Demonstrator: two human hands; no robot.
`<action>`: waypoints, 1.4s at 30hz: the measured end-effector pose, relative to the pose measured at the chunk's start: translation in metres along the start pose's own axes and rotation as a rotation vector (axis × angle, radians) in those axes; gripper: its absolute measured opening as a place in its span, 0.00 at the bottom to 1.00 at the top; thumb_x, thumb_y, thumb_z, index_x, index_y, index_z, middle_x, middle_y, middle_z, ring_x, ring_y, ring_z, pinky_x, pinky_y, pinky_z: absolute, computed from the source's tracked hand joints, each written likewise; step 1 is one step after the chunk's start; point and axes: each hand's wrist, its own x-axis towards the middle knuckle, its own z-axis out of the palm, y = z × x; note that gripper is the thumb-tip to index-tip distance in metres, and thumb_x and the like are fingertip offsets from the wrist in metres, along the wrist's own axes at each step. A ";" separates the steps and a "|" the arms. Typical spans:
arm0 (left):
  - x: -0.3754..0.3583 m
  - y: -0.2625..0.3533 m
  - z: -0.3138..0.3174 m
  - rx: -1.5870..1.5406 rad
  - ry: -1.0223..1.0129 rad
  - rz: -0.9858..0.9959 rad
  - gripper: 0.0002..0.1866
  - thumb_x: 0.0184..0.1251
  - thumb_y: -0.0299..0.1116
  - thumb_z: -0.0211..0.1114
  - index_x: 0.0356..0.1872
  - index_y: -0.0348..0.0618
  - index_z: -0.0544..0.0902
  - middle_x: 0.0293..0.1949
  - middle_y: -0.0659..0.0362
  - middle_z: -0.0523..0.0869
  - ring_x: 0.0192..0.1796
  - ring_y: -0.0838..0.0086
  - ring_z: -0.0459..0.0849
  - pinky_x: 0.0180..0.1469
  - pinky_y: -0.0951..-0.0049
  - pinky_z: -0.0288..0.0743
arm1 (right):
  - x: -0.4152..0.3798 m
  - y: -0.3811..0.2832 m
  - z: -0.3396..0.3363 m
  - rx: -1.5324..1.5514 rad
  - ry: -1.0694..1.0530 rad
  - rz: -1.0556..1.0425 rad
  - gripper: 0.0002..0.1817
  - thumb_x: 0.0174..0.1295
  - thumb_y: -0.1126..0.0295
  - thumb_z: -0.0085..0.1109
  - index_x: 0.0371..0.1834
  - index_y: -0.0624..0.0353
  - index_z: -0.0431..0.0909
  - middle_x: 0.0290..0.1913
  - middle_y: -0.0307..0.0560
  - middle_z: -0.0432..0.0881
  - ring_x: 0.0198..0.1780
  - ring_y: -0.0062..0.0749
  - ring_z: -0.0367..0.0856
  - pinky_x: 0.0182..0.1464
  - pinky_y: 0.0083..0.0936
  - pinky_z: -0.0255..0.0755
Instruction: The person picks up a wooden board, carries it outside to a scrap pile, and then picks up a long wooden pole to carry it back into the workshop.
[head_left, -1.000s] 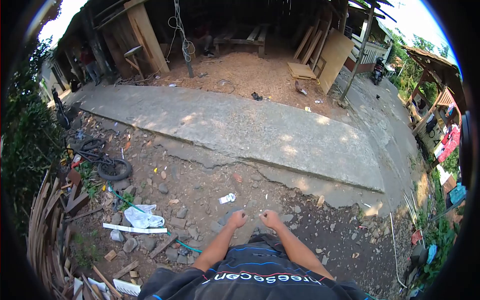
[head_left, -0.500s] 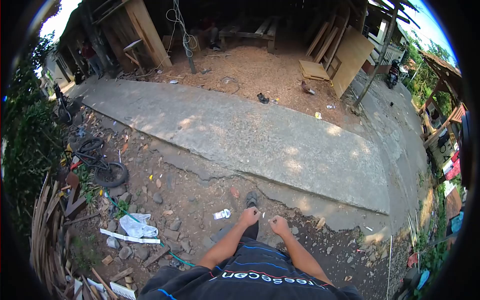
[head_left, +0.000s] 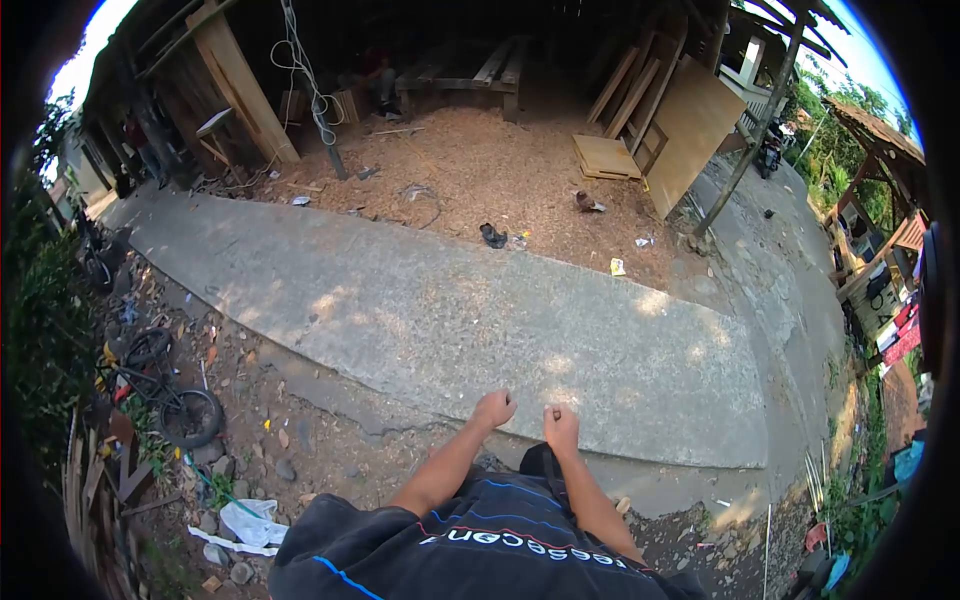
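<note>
Ahead of the dark shirt (head_left: 465,525), both arms (head_left: 445,470) reach forward, left hand (head_left: 495,409) and right hand (head_left: 561,428) curled into fists, near each other but apart; whether either holds something small, I cannot tell. The concrete slab (head_left: 440,310) lies below and ahead of them.

1. A small black bicycle (head_left: 160,388) lies on the ground at left.
2. Below it, a white plastic bag (head_left: 250,522) lies near stones.
3. Under the dark shelter stands a low wooden bench (head_left: 460,82).
4. A pale cable (head_left: 300,62) hangs in loops by a post (head_left: 337,162).
5. A plywood sheet (head_left: 692,135) leans at right.
6. Beyond it, a motorbike (head_left: 769,156) stands upright.
</note>
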 end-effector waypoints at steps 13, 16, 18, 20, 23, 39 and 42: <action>0.201 0.101 -0.047 0.044 0.053 -0.027 0.22 0.68 0.49 0.57 0.36 0.37 0.85 0.37 0.40 0.87 0.43 0.44 0.85 0.47 0.48 0.78 | 0.299 -0.048 -0.052 -0.022 -0.201 -0.087 0.13 0.66 0.63 0.60 0.33 0.64 0.80 0.24 0.57 0.81 0.28 0.48 0.83 0.33 0.39 0.73; 0.243 0.153 -0.082 -0.042 0.237 -0.050 0.24 0.71 0.50 0.55 0.35 0.37 0.85 0.36 0.39 0.86 0.42 0.43 0.85 0.45 0.47 0.77 | 0.361 -0.057 -0.058 0.014 -0.137 -0.244 0.13 0.65 0.62 0.61 0.33 0.64 0.80 0.25 0.58 0.82 0.29 0.50 0.83 0.33 0.40 0.74; 0.258 0.183 -0.099 -0.069 0.277 -0.108 0.24 0.73 0.50 0.52 0.36 0.36 0.85 0.36 0.38 0.86 0.42 0.41 0.84 0.45 0.46 0.77 | 0.384 -0.060 -0.062 -0.021 -0.164 -0.227 0.14 0.65 0.62 0.61 0.32 0.63 0.79 0.26 0.58 0.82 0.29 0.51 0.83 0.34 0.40 0.74; 0.278 0.191 -0.105 -0.089 0.290 -0.119 0.26 0.74 0.50 0.50 0.36 0.36 0.85 0.36 0.38 0.86 0.43 0.40 0.84 0.46 0.45 0.76 | 0.407 -0.066 -0.065 -0.049 -0.211 -0.220 0.13 0.64 0.62 0.62 0.32 0.63 0.79 0.26 0.57 0.83 0.29 0.50 0.84 0.35 0.39 0.75; 0.312 0.182 -0.100 -0.142 0.268 -0.129 0.29 0.77 0.52 0.44 0.38 0.35 0.85 0.39 0.36 0.85 0.46 0.38 0.83 0.50 0.45 0.75 | 0.436 -0.069 -0.070 -0.073 -0.287 -0.201 0.12 0.63 0.64 0.64 0.31 0.62 0.79 0.26 0.55 0.84 0.29 0.48 0.84 0.35 0.37 0.76; 0.596 0.192 -0.185 -0.086 -0.048 -0.104 0.20 0.67 0.47 0.58 0.42 0.39 0.86 0.43 0.41 0.87 0.50 0.46 0.85 0.54 0.52 0.76 | 0.696 -0.088 -0.024 -0.018 -0.166 -0.114 0.11 0.60 0.67 0.67 0.32 0.61 0.76 0.20 0.49 0.80 0.23 0.39 0.81 0.29 0.35 0.72; 0.650 0.205 -0.208 -0.110 0.033 -0.050 0.15 0.63 0.41 0.61 0.37 0.39 0.85 0.39 0.41 0.87 0.46 0.46 0.85 0.50 0.52 0.78 | 0.742 -0.097 -0.014 0.030 -0.113 -0.075 0.10 0.60 0.68 0.67 0.32 0.62 0.76 0.19 0.49 0.79 0.22 0.36 0.78 0.28 0.34 0.71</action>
